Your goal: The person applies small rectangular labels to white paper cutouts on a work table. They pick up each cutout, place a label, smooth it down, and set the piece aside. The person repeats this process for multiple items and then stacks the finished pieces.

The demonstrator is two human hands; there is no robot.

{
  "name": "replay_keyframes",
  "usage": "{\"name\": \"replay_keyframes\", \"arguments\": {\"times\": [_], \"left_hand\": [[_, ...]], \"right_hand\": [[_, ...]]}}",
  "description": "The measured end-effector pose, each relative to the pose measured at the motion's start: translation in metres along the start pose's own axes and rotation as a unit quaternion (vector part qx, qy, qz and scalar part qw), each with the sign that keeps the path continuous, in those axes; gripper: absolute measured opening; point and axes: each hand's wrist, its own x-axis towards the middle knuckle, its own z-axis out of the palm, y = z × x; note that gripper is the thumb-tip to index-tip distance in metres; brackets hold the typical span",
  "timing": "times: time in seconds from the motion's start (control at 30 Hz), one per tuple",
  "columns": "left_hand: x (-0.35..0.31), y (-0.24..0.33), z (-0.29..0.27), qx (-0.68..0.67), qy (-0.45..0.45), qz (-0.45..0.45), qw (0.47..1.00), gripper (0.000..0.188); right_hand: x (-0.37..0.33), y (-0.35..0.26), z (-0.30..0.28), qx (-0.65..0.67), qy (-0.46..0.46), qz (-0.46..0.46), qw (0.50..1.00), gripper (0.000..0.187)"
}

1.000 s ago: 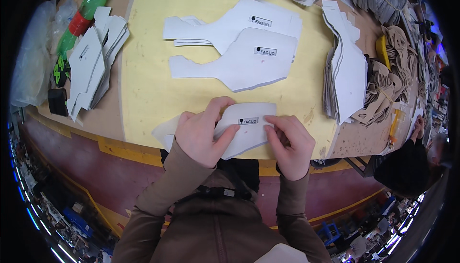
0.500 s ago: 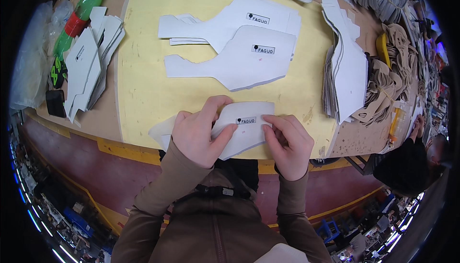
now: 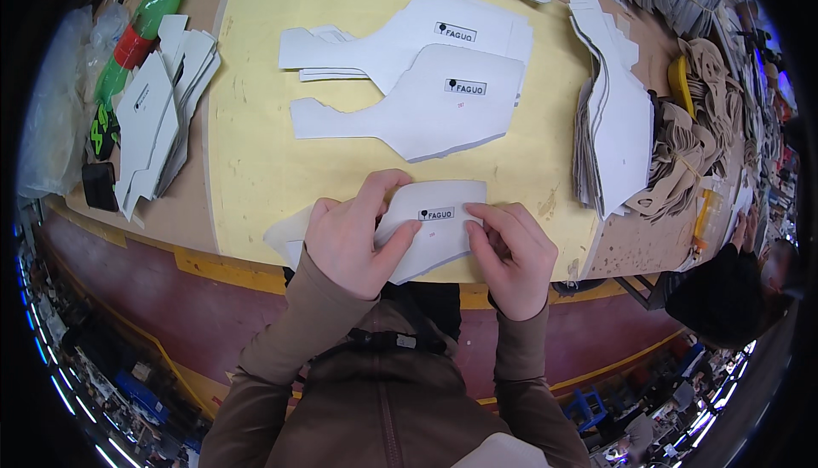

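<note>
A white shoe-upper piece (image 3: pixel 447 238) with a small black-framed label lies at the near edge of the yellow sheet. Across its left half rests my left hand (image 3: pixel 354 234), with thumb and index finger pinched in on the material beside the label. My right hand (image 3: pixel 513 255) grips the right edge between thumb and bent fingers, just right of the label. Part of the piece is hidden under my left hand, and its narrow end shows at the left. Beyond my hands lie a matching labelled piece (image 3: pixel 452 110) and a small stack of the same pieces (image 3: pixel 409 37).
The yellow sheet (image 3: pixel 247 153) covers the middle of the table. On the left are white pieces (image 3: pixel 153 127), a green bottle (image 3: pixel 162 3) and a black phone-like object (image 3: pixel 100 185). White stacked pieces (image 3: pixel 618 135) and beige cut parts (image 3: pixel 682 157) stand right. Another person (image 3: pixel 716 297) sits far right.
</note>
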Motion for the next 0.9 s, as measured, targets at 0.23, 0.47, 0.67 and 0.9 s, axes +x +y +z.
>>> {"name": "replay_keyframes", "arguments": {"times": [0.23,0.47,0.67,0.9], "left_hand": [[0.0004,-0.0010,0.0012,-0.002,0.006,0.009,1.000,0.041],[0.0002,-0.0017,0.0019,0.002,0.009,0.011,1.000,0.041],[0.0003,-0.0014,0.0020,0.003,0.011,0.010,1.000,0.041],[0.0005,-0.0018,0.0031,0.006,0.015,0.014,1.000,0.042]], "right_hand": [[0.0002,-0.0004,-0.0001,-0.003,-0.002,0.001,1.000,0.021],[0.0004,0.0007,0.0008,-0.008,-0.002,-0.003,1.000,0.021],[0.0005,0.0004,0.0005,-0.010,-0.003,-0.005,1.000,0.021],[-0.0002,0.0015,0.0015,-0.017,-0.001,-0.015,1.000,0.021]]}}
